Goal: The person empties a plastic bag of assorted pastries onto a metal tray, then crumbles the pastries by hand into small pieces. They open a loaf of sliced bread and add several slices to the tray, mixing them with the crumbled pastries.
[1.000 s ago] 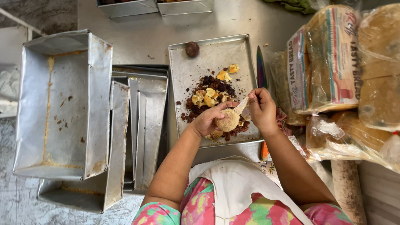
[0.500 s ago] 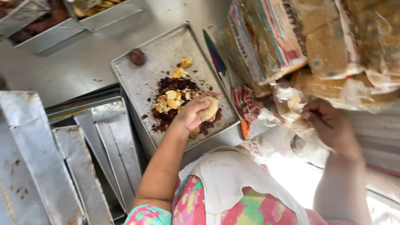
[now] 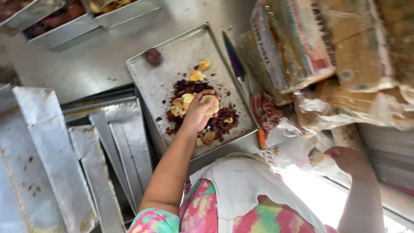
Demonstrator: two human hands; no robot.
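My left hand (image 3: 198, 113) is over a flat metal tray (image 3: 159, 84) and grips a round pale dough piece (image 3: 211, 104) above a heap of dark crumbly filling (image 3: 220, 123) mixed with yellow chunks (image 3: 197, 75). My right hand (image 3: 350, 159) reaches to the right edge, low beside clear plastic bags (image 3: 297, 146), and pinches a small pale piece at its fingertips. A dark round ball (image 3: 153, 57) lies just off the tray's far left corner.
Several empty metal baking tins (image 3: 39, 155) are stacked at the left. Trays with dark and yellow filling (image 3: 64, 19) stand at the back. Bagged bread loaves (image 3: 336, 51) are piled at the right. A knife with a coloured blade (image 3: 233, 60) lies beside the tray.
My right hand left the tray and moved down to the right, to the plastic bags. My left hand stays on the tray with the dough piece. The view swung right.
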